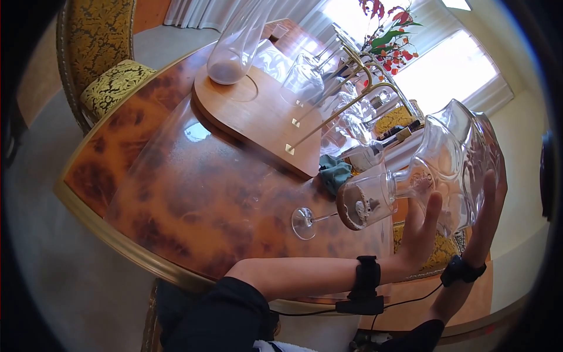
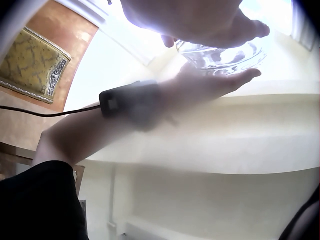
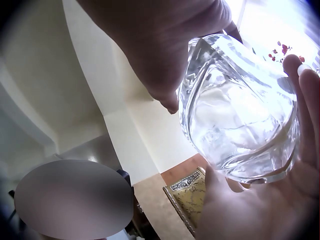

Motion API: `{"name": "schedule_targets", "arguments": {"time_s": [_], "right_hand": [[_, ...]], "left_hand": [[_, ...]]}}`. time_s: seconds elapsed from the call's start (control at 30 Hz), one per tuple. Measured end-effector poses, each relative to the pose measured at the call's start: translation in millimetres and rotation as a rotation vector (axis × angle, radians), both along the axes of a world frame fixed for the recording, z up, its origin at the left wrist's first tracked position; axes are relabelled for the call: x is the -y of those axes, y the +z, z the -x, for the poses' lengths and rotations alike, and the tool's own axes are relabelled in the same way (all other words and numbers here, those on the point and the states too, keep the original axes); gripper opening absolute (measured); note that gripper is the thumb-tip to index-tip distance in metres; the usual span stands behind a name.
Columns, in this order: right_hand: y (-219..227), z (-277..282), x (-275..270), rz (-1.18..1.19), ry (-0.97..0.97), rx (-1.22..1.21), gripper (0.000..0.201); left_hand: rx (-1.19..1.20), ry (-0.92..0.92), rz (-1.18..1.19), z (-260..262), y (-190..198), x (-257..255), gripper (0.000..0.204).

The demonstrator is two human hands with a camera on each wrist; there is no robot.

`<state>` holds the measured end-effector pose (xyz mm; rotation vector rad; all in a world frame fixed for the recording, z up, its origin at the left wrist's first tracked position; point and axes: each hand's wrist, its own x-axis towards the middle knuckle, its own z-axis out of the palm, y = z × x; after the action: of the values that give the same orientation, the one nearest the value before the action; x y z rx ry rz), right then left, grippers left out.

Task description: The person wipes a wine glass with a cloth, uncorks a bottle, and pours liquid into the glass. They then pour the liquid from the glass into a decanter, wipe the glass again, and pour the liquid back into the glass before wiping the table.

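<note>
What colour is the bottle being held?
The bottle is clear and colourless; the right wrist view shows it best.

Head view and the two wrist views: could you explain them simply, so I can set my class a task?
There is no robot: a person works bare-handed. The wide picture comes from a camera worn on the head; the other two come from cameras worn on each wrist. On the polished table are a stemmed glass with brown contents and a wooden board carrying a tall glass vessel. The left hand and right hand together hold a clear glass decanter, tipped neck-down towards the stemmed glass.
</note>
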<state>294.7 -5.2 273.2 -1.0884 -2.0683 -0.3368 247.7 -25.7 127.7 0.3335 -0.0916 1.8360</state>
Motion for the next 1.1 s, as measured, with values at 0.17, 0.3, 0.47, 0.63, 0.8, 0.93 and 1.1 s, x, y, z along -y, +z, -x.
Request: {"name": "schedule_targets", "arguments": {"time_s": [0.17,0.3,0.47,0.63,0.8,0.93,1.1], "right_hand": [[5.6,10.2,-0.9,0.055,0.008,-0.001,0.089],[8.3,10.9,-2.7,0.018,-0.007,0.033,0.088],[12.2,15.5,-4.9,0.011,0.006,0.048,0.087],[20.0,17.5,-3.3,0.032,0.017,0.107,0.087],[23.7,15.3,-3.1,0.007,-0.019,0.163,0.086],[23.6,18.4,-2.0,0.008,-0.026,0.187,0.085],[22.8,23.2,-1.7,0.06,-0.031,0.165,0.084]], "left_hand": [[0.005,-0.057,0.047,3.9,5.6,1.4,0.091],[0.027,-0.131,0.021,10.6,5.2,5.8,0.093],[0.028,-0.136,0.053,20.3,12.1,10.1,0.095],[0.077,-0.206,-0.026,20.7,12.1,10.4,0.094],[0.109,-0.258,-0.051,21.1,13.2,13.1,0.097],[0.014,-0.232,-0.057,21.1,11.0,10.9,0.105],[0.033,-0.247,-0.08,18.9,10.0,10.0,0.103]]}}
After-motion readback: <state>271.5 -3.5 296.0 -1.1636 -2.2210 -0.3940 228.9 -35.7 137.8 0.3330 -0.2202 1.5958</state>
